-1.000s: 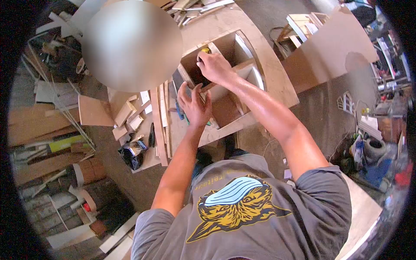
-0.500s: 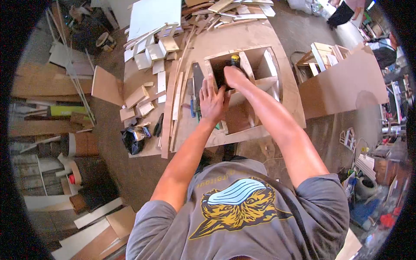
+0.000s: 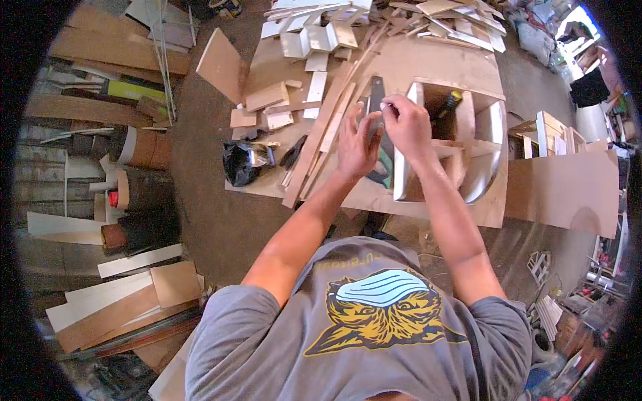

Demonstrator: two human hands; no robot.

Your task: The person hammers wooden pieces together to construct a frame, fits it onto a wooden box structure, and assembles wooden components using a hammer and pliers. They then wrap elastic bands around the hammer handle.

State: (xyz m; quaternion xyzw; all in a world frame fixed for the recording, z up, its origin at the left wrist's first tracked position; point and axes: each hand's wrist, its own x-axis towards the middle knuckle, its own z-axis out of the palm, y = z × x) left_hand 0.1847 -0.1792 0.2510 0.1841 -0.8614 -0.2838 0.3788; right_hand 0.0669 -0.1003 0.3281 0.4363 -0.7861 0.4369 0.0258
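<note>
Over the worktable point(image 3: 461, 63), my left hand point(image 3: 359, 144) is raised with its fingers apart and bent, holding nothing visible. Close beside it, my right hand point(image 3: 406, 125) has thumb and fingers pressed together; whatever may be between them is too small to make out. Both hands are just left of a compartmented wooden frame point(image 3: 466, 120) with a curved side. A black tool with a yellow end point(image 3: 453, 100) leans inside its upper left compartment. Behind my hands lies a dark saw blade point(image 3: 377, 93), and a green object point(image 3: 384, 167) shows between my forearms.
Long wooden strips point(image 3: 328, 127) run along the table left of my hands. Wood offcuts point(image 3: 267, 97) and a black plastic bag point(image 3: 239, 162) lie farther left. A large brown panel point(image 3: 562, 190) stands at the right. Part of another person point(image 3: 592, 87) shows at upper right.
Both hands have come out of the frame's compartment to its left side. My right hand has let go of the black and yellow tool. The view has shifted left.
</note>
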